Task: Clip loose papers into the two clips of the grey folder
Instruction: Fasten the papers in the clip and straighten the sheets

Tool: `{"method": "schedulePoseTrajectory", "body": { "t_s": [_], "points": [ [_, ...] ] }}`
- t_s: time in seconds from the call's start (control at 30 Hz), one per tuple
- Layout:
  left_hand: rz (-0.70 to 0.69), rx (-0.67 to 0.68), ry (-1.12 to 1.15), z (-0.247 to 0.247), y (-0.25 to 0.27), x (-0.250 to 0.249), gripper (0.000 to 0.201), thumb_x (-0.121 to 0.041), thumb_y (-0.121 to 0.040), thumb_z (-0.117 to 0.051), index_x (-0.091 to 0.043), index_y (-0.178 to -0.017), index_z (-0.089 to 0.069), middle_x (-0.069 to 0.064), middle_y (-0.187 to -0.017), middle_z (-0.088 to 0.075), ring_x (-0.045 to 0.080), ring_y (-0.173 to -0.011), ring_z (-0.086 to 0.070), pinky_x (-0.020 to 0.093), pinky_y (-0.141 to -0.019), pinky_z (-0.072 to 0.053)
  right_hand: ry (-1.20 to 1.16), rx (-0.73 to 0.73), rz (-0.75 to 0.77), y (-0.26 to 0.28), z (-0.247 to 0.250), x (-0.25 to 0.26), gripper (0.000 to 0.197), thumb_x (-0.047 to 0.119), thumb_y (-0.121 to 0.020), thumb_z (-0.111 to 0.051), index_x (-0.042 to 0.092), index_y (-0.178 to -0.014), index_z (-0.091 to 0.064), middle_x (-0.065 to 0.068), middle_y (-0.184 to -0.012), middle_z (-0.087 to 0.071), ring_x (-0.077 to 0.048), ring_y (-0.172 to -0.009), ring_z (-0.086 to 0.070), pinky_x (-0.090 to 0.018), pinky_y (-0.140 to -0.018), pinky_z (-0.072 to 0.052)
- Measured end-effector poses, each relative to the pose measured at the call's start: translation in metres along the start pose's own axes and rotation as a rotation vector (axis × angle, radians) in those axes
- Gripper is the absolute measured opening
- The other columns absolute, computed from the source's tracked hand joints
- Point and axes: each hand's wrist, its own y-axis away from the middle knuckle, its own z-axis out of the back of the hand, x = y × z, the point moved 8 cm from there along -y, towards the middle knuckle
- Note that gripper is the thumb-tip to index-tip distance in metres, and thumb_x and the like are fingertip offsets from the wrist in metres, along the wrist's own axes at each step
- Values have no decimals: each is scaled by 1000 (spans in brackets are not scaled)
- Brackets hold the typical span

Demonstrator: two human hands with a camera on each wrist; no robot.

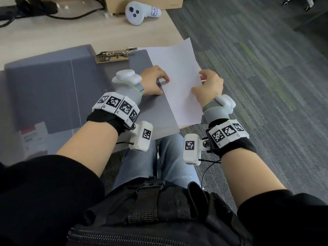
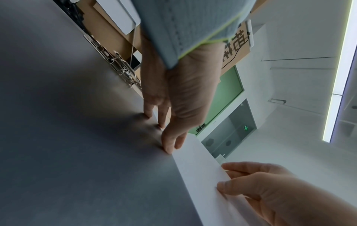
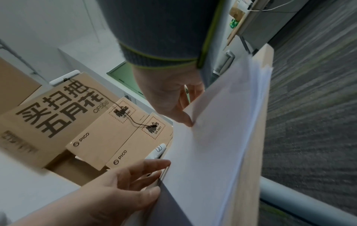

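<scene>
Both hands steady the loose papers [image 1: 179, 80] over the grey folder's [image 1: 58, 89] right edge: right hand [image 1: 210, 87] grip pinching their edge, left hand [image 1: 153, 82] fingertips pressing, evidently aligning toward the clip [image 1: 113, 55].

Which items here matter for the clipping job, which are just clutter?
In play: grey folder, metal clip, white papers, left hand touching their left edge, right hand pinching the right edge.

Clutter: white controller, cardboard boxes, black cable.
</scene>
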Motion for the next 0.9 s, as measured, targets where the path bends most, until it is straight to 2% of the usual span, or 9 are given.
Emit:
{"method": "schedulePoseTrajectory", "body": {
  "t_s": [0.13,0.2,0.23,0.37,0.43,0.6,0.7,0.77,0.9],
  "points": [
    [-3,-1,-2,0,-2,0,47,-3,-75,-64,-14,-120,-60,12,-133,-48,27,-120,-49,32,-99,-40,-70,50,-67,-3,-2,-6,57,8,-73,-69,12,-128,-55,-7,-127,-58,-23,-116,-55,-28,-91,-44],
    [-5,0,-2,-1,-2,1,47,-3,-75,-64,-14,-120,-60,12,-132,-49,27,-120,-49,32,-99,-40,-93,115,-98,-1,-7,-8,50,11,-74,-70,11,-122,-58,-9,-123,-61,-26,-108,-58,-28,-86,-45],
    [-5,-1,-1,-1,-2,1,47,-3,-75,-64,-14,-120,-60,12,-132,-49,27,-120,-49,32,-98,-40,-102,147,-110,1,-10,-8,47,13,-74,-68,12,-120,-59,-10,-121,-62,-27,-104,-59,-29,-87,-47],
    [5,-13,11,1,-1,1,48,-3,-75,-64,-15,-121,-59,11,-133,-48,25,-122,-48,29,-95,-39,-139,207,-91,3,-17,-5,43,11,-72,-56,16,-114,-57,-16,-113,-65,-36,-102,-63,-48,-92,-50],
    [16,-19,30,4,0,2,51,-4,-75,-66,-15,-124,-57,11,-135,-47,25,-123,-47,28,-95,-38,-159,195,-70,1,-13,-2,43,9,-72,-51,15,-113,-58,-16,-111,-64,-33,-97,-62,-48,-92,-51],
    [99,-93,41,17,4,11,60,-11,-80,-65,-10,-136,-44,10,-146,-38,22,-135,-37,25,-104,-31,-210,60,-15,1,15,1,40,-1,-79,-44,9,-115,-58,-12,-115,-65,-31,-101,-61,-37,-88,-50],
    [159,-103,17,24,8,21,59,-13,-83,-63,-12,-139,-42,9,-148,-39,24,-135,-39,29,-105,-32,-250,-52,14,5,41,-3,39,-1,-82,-42,9,-116,-56,-10,-113,-66,-25,-89,-56,-26,-76,-42],
    [223,-105,11,23,11,30,57,-14,-84,-61,-14,-138,-43,10,-147,-39,27,-133,-41,32,-104,-34,-282,-106,23,8,55,-10,38,0,-85,-41,9,-119,-55,-9,-113,-65,-19,-87,-51,-22,-75,-37],
    [239,-136,85,20,11,19,47,-18,-91,-52,-14,-137,-45,9,-148,-41,27,-134,-41,30,-108,-31,-374,-247,20,17,87,-30,35,-1,-86,-40,7,-117,-55,0,-98,-57,-17,-86,-49,-16,-70,-35]
  ]
}}
